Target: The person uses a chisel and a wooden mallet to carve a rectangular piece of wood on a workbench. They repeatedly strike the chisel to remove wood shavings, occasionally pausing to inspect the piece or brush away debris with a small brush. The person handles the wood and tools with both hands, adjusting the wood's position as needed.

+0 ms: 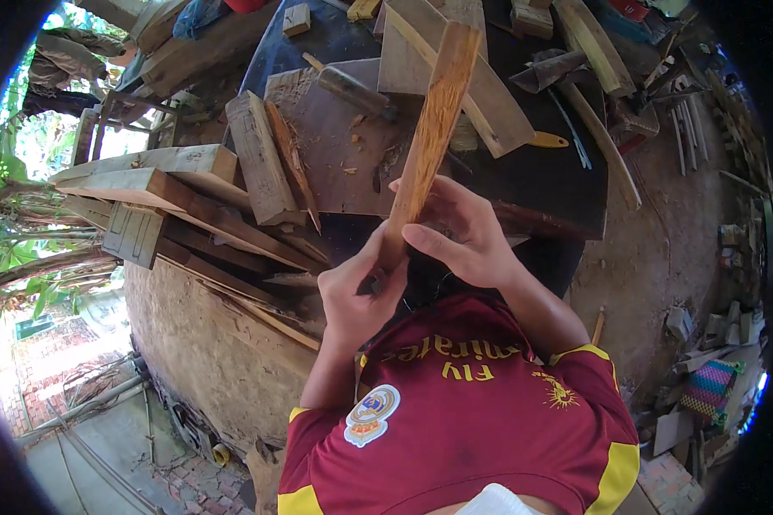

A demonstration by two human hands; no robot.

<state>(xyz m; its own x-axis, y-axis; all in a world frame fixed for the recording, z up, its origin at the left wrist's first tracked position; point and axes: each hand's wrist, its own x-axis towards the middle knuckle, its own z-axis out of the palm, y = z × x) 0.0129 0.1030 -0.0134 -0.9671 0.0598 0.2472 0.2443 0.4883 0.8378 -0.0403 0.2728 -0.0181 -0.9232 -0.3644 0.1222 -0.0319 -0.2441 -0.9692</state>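
A long, narrow piece of wood (pixel 442 107) with a rough, splintered orange-brown face slants upward in front of my chest. Its lower end is gripped by my left hand (pixel 362 279), the fingers wrapped round it. Higher up, my right hand (pixel 464 232) holds the same piece between thumb and fingers; some fingertips are hidden behind it. Beyond my hands lies a dark workbench (pixel 541 193) with a brown board (pixel 339 180) on it, strewn with wood chips. A mallet-like cylindrical wooden tool (pixel 356 93) rests on that board.
Left of the bench, several long planks (pixel 189 193) are stacked, their ends pointing toward me. A thick block (pixel 262 159) and a splintered offcut (pixel 292 163) lie at the bench's left side. Farther back are a curved board (pixel 494 112), a yellow-handled tool (pixel 550 139) and a pale beam (pixel 594 47).
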